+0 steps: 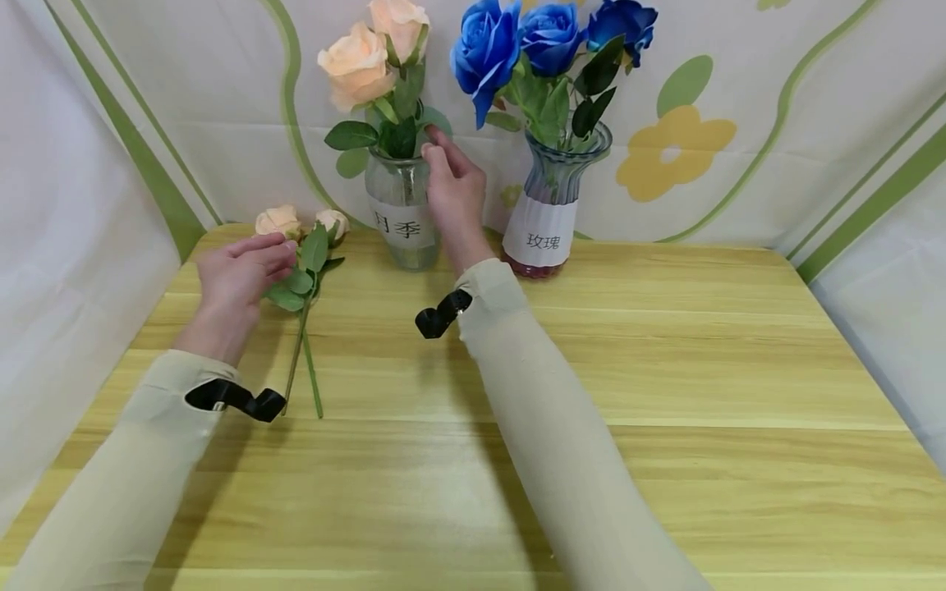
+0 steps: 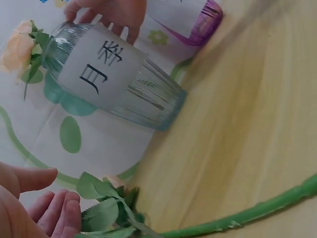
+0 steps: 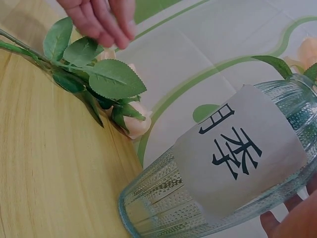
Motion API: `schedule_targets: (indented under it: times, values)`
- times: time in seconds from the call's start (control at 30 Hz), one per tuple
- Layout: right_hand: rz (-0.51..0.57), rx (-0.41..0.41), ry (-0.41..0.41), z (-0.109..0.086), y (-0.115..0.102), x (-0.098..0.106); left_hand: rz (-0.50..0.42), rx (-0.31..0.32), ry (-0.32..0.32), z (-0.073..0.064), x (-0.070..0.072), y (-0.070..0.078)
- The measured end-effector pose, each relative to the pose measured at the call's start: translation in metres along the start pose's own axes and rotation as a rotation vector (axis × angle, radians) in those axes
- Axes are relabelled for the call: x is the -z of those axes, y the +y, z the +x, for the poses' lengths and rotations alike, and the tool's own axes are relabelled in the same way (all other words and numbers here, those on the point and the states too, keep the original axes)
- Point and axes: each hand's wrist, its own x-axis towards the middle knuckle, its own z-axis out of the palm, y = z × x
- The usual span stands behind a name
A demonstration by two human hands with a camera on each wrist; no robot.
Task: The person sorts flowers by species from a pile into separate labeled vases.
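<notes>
Two peach roses (image 1: 277, 222) lie on the table at the left, their green stems (image 1: 301, 361) crossed and pointing toward me. My left hand (image 1: 247, 267) is over their blooms and leaves, fingers extended and nothing visible between them. Upright at the back stands a clear glass vase (image 1: 414, 256) with a white paper label, holding peach roses (image 1: 360, 66). Around the right side of its neck my right hand (image 1: 456, 185) holds the vase, thumb by the rim. Parts of those fingers are hidden behind the glass in the left wrist view.
Right of the right hand stands a second labelled vase (image 1: 543, 230), bluish above and purple at the base, with blue roses (image 1: 550, 37). A patterned white curtain (image 1: 739, 74) hangs right behind the wooden table (image 1: 702, 345). Both wrists carry black camera mounts (image 1: 236, 398).
</notes>
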Motion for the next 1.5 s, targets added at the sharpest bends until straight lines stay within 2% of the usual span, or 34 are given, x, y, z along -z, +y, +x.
schedule_targets:
  times: [0.2, 0.47, 0.7, 0.83, 1.27, 1.5]
  values:
    - [0.004, 0.021, -0.001, 0.0, 0.0, 0.0, 0.104, 0.027, 0.037, 0.01, 0.001, -0.012]
    - [0.009, 0.017, 0.004, 0.002, 0.001, -0.001, 0.462, 0.048, 0.038, 0.021, 0.005, -0.027]
    - [0.01, 0.007, 0.016, 0.001, 0.0, 0.0, 0.666, -0.003, 0.027, 0.022, 0.001, -0.029]
    - [0.005, 0.005, 0.008, 0.0, 0.001, 0.0, 0.714, -0.005, 0.044, 0.023, -0.001, -0.03]
    - [0.011, -0.003, -0.001, 0.0, 0.0, 0.001, 0.768, -0.05, 0.072, 0.028, -0.005, -0.035]
    - [0.022, -0.009, -0.004, -0.001, -0.002, 0.001, 0.806, -0.036, 0.03, 0.029, -0.003, -0.032]
